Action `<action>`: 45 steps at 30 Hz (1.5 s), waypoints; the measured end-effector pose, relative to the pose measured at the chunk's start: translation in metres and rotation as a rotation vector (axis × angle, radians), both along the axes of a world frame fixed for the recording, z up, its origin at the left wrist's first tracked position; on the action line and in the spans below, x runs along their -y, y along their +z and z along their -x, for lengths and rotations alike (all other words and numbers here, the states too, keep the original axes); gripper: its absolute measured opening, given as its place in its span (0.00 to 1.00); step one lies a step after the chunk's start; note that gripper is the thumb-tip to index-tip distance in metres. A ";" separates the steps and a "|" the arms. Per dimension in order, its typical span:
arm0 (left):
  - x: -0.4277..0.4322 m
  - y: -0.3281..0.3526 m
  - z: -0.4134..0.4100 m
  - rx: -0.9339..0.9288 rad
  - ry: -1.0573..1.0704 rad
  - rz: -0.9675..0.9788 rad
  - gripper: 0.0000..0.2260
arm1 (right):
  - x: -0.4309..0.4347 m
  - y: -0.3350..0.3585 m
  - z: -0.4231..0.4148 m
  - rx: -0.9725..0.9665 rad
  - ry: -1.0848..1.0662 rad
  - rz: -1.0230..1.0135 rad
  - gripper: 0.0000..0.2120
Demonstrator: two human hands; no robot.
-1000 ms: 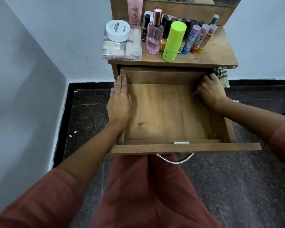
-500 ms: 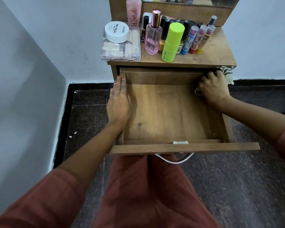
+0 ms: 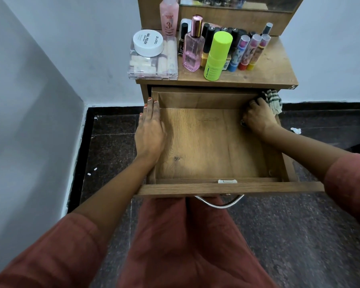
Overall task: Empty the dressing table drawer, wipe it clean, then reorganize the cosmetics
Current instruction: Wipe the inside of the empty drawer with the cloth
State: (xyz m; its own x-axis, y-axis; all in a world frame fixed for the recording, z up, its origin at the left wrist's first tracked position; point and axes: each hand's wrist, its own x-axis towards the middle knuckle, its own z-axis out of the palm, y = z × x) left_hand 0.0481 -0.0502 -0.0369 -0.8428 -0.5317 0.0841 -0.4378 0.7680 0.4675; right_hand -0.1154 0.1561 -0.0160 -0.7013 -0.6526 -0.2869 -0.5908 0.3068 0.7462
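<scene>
Your left hand [image 3: 151, 129] lies flat, fingers straight, on the left wall of the brown wooden drawer [image 3: 216, 187]. Your right hand [image 3: 257, 116] grips a green-striped cloth [image 3: 274, 100], upper right of centre.

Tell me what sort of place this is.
Likely a bedroom corner at home: a small wooden dressing table with a mirror, a perfume bottle and cosmetic tubes crowded on top, and its drawer pulled open.
</scene>
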 end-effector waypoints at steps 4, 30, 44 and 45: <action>0.000 0.002 0.000 0.007 -0.001 -0.003 0.22 | 0.002 0.001 -0.005 0.035 -0.033 0.067 0.14; -0.001 0.002 0.001 0.010 0.004 -0.033 0.23 | 0.047 -0.003 -0.023 0.019 -1.160 2.417 0.17; 0.001 0.000 0.002 -0.001 0.002 -0.041 0.23 | 0.139 -0.011 -0.060 0.440 -1.187 2.362 0.22; 0.001 0.000 0.002 0.002 -0.002 -0.046 0.23 | 0.150 -0.013 -0.068 0.492 -1.132 2.329 0.19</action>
State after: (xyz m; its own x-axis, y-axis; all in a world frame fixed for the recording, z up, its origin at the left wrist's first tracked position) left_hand 0.0464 -0.0514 -0.0369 -0.8440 -0.5332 0.0582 -0.4372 0.7467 0.5012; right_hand -0.0476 0.0065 -0.0287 -0.9287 0.2916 -0.2294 0.2742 0.1231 -0.9538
